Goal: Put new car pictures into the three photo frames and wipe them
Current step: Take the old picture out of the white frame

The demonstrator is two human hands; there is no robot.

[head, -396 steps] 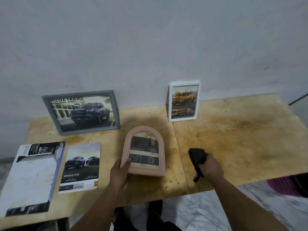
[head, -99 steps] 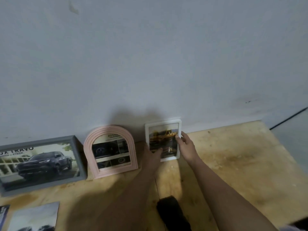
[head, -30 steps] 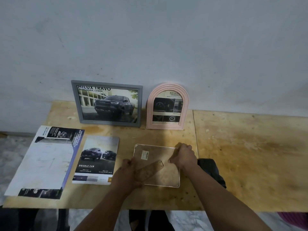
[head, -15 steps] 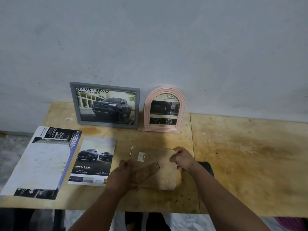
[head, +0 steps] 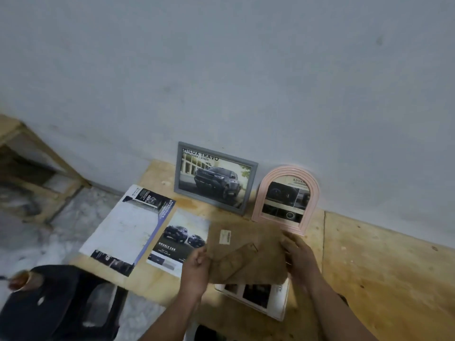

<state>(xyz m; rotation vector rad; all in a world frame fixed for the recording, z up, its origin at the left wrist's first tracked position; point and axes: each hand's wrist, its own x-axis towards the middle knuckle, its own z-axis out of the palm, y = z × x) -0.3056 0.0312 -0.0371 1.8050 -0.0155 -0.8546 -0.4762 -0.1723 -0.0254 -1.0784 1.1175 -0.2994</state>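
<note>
1. Your left hand grips the left edge of the brown back board. Your right hand grips its right edge. Both hands are closed on it.
2. You hold the board up off the tabletop, flat side to you. Its little stand flap shows. It looks like you lifted it away so you can get at the picture under it.
3. The white frame lies face down at the front edge of the tabletop, just under the board. A dark picture shows in its open back. I think this is the one to swap next.
4. The gray frame and the pink arched frame stand at the back edge. They lean on the wall so they stay up and out of your way. Each has a car picture in it.
5. A loose car picture lies flat near the left side of the tabletop, just beside your left hand. A bigger car paper lies next to it and hangs over the left edge. They are close so you can grab one fast.
6. The tabletop is bare wood with stains and a seam down the middle.
7. The floor looks like gray stone. A dark chair sits at the left front corner. Some wooden boards sit farther off to the left.
</note>
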